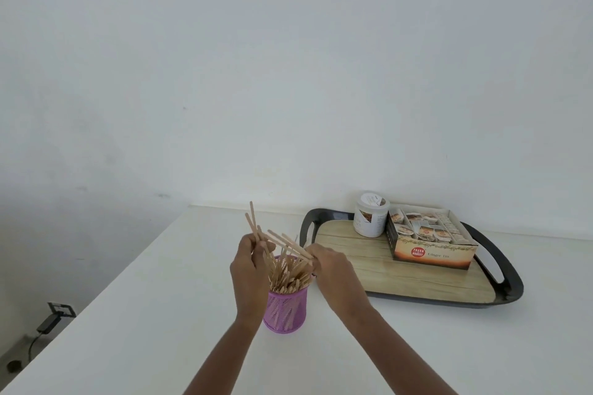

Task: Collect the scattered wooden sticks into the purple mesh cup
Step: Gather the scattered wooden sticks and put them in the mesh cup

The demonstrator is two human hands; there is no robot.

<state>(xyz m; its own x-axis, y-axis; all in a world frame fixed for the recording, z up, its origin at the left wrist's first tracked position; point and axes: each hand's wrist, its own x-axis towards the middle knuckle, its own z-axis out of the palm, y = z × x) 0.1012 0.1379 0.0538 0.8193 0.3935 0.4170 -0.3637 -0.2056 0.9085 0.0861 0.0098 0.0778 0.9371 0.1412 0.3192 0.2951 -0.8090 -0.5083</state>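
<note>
Head view: at the far left, below the counter edge, a wall socket (62, 309) is seen low on the wall, with a dark adapter (48, 324) and its cable hanging beneath it. The white counter (128, 314) fills the lower part of the view and is set against a plain white wall.

Left of centre, the left hand (252, 266) is held above the counter, just beside the purple mesh cup (285, 314). Its grip is pinched on a few wooden sticks (255, 234). The upper ends of these are pointed up and away, past the fingers, and the lower ends are directed down toward the cup mouth.

The cup is stood upright on the counter between the two forearms. It is packed with many more sticks, set on end and fanned out above the rim.

The right hand (330, 266) is held just right of the cup, level with the stick tops. Its grip is closed on several sticks, which are slanted across above the cup toward the left hand.

At the right, a dark tray (508, 276) with a wood-pattern floor is placed on the counter, apart from the cup. A white jar (370, 218) is stood at the tray's far left corner. Just beside it, an open ginger tea box (433, 255) is filled with sachets.
</note>
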